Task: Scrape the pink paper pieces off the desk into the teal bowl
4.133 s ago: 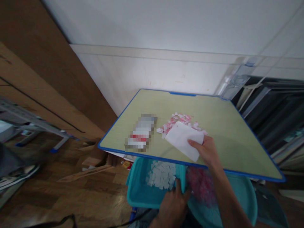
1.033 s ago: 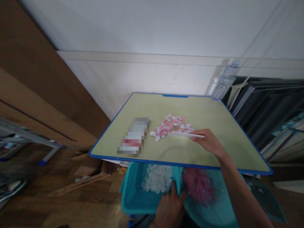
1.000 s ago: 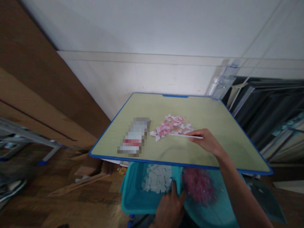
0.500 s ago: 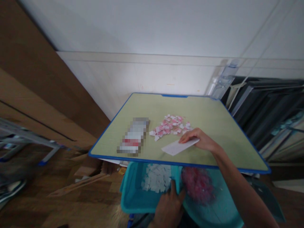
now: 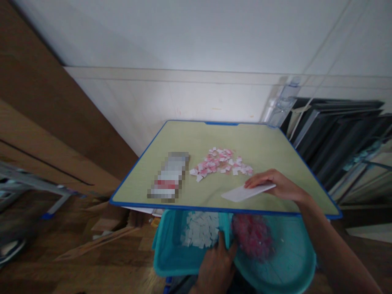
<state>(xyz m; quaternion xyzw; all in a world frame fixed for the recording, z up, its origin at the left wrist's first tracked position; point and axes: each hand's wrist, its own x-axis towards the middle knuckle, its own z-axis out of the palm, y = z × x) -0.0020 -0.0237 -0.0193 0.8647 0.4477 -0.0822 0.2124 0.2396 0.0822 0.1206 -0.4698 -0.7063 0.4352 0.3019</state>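
Note:
My right hand is closed on a flat white sheet of paper, low over the front right of the table. The sheet slants to the left from under my fingers. Behind it, small white and pink paper pieces lie in a loose heap. Below the table's front edge, my left hand grips the adjoining rims of a teal rectangular basin and a teal round basin. White slips fill part of the rectangular one. A pink, filmy bundle sits in the round one.
The greenish tabletop has a blue edge. A pixelated phone-shaped object lies on its left. At the back right corner stands a clear plastic bottle. Dark panels lean at right; large cardboard stands at left.
My right hand has slid the white sheet to the right, away from the paper pieces. My left hand stays at the basin rims. The view has shifted slightly.

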